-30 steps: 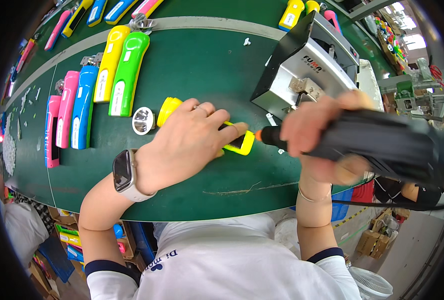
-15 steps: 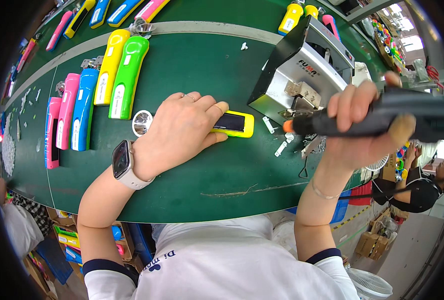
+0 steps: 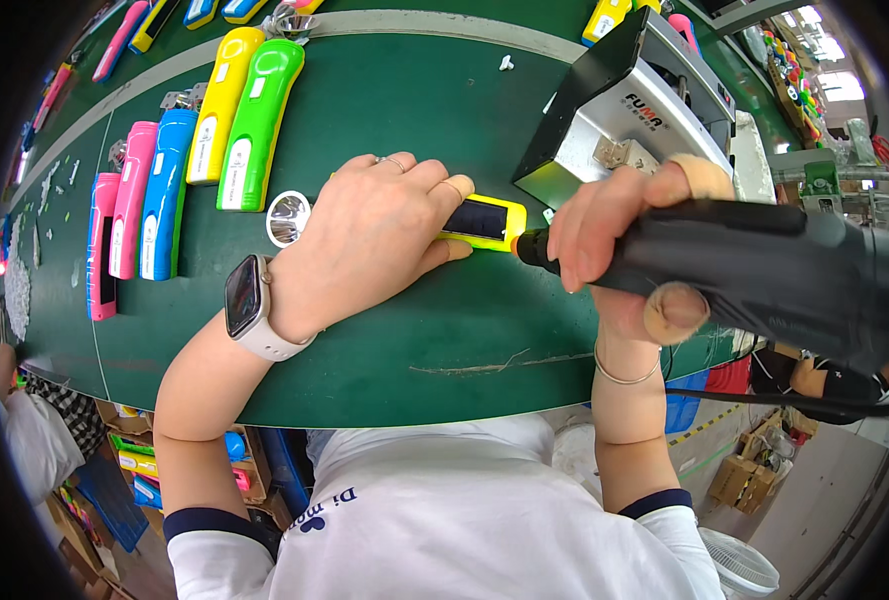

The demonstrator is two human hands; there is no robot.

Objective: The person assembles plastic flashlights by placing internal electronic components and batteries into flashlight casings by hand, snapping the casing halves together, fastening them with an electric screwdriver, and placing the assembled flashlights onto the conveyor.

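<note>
Pressed onto the green table, a yellow flashlight body [image 3: 514,226] with a dark panel is gripped by my left hand [image 3: 364,235], which covers much of it. A shiny reflector cup [image 3: 288,219] shows at the other side of that hand; whether it is joined to the body is hidden. In my right hand [image 3: 614,235] is a black electric screwdriver [image 3: 774,275], its fingers wrapped round the grip. The orange-ringed tip meets the right end of the flashlight body. Tape covers some of my right fingers.
Left of my hands lie finished-looking flashlights in pink [image 3: 134,205], blue [image 3: 169,200], yellow [image 3: 222,110] and green [image 3: 261,130]. A black and silver box-shaped machine [image 3: 619,110] stands behind the screwdriver. A black cord [image 3: 794,403] trails at right. Other people are partly visible at both sides.
My right hand has brought the screwdriver left and down, from apart to the flashlight's end. The left hand still grips the body. The whole view has shifted slightly.
</note>
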